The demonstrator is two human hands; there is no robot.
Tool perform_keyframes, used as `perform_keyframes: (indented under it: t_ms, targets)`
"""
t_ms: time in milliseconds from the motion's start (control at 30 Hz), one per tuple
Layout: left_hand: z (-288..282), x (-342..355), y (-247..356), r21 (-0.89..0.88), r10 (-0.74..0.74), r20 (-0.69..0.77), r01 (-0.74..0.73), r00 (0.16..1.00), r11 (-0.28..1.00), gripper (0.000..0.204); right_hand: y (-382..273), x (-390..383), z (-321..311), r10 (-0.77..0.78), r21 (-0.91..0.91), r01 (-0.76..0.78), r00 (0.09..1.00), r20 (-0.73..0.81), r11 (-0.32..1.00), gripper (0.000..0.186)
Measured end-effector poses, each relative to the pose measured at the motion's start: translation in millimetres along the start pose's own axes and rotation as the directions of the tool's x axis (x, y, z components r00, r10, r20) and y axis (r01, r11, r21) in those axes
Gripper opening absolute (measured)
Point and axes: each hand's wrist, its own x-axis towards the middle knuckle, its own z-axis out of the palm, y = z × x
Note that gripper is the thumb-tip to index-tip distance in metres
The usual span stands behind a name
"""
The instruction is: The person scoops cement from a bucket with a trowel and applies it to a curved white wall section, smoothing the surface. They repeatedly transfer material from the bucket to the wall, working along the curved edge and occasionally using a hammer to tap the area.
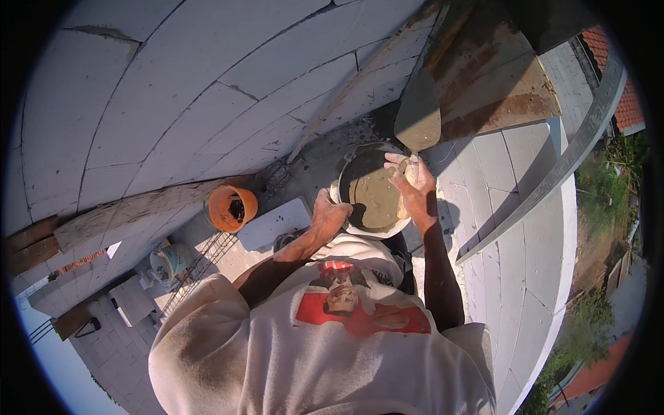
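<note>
A round bucket [360,156] of wet grey mortar [373,196] is in front of my body. My left hand [329,213] grips the left side of its rim, thumb over the edge. On the right side of the bucket, my right hand [418,192] is closed round the pale handle of a trowel [419,114]. The broad, mortar-smeared blade points up and away, beyond the rim. Whether the right hand also bears on the rim I cannot tell.
A pale block wall [207,90] rises on the left; a lower one [505,166] borders the right. An orange bucket [232,208], a white block [275,225] and a rebar cage [200,266] lie to the left. A stained board [491,83] and long metal straightedge [553,173] stand right.
</note>
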Motion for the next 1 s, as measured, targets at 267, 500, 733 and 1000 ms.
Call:
perform_keyframes:
  t_ms: [267,500,733,1000]
  targets:
    - [-2,4,32,-0.123,-0.048,0.144,0.066,0.988,0.99,0.018,-72,-18,-96,0.007,-0.953,0.159,0.986,0.166,0.259,0.026]
    - [-2,12,29,-0.101,-0.096,0.149,0.111,0.984,0.989,0.017,-38,19,-97,0.187,-0.958,0.27,0.95,0.25,-0.093,0.02]
    - [1,0,49,-0.091,-0.101,0.205,0.121,0.974,0.988,0.019,54,38,-60,0.076,-0.867,0.434,0.883,0.463,0.243,0.027]
    - [1,15,36,-0.087,-0.171,0.069,0.176,0.983,0.98,0.012,57,33,-72,0.153,-0.873,0.254,0.927,0.342,0.417,0.037]
